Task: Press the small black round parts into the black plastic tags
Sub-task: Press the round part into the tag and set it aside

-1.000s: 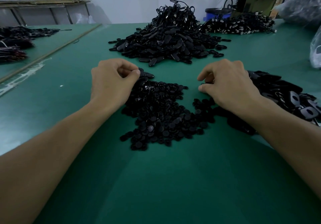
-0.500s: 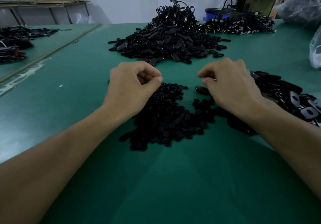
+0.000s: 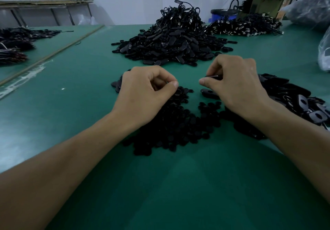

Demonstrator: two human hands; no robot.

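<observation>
A heap of small black round parts (image 3: 178, 122) lies on the green table between my hands. My left hand (image 3: 144, 94) hovers over its left side with fingers curled and thumb pressed to forefinger; what it pinches is hidden. My right hand (image 3: 235, 83) pinches a thin black plastic tag (image 3: 211, 76) between thumb and fingers, held edge-on just above the table. One loose tag (image 3: 208, 92) lies flat below that hand. More black tags (image 3: 294, 101) are piled at the right, partly hidden by my right wrist.
A big mound of black tags with cords (image 3: 171, 42) sits beyond my hands. A second pile (image 3: 246, 26) lies at the back right by a blue bin and a machine. Plastic bags (image 3: 325, 55) crowd the right edge. Dark bundles (image 3: 14, 44) lie on the left table.
My left hand has moved right across the round-parts heap toward my right hand. My right hand has lifted a tag off the table.
</observation>
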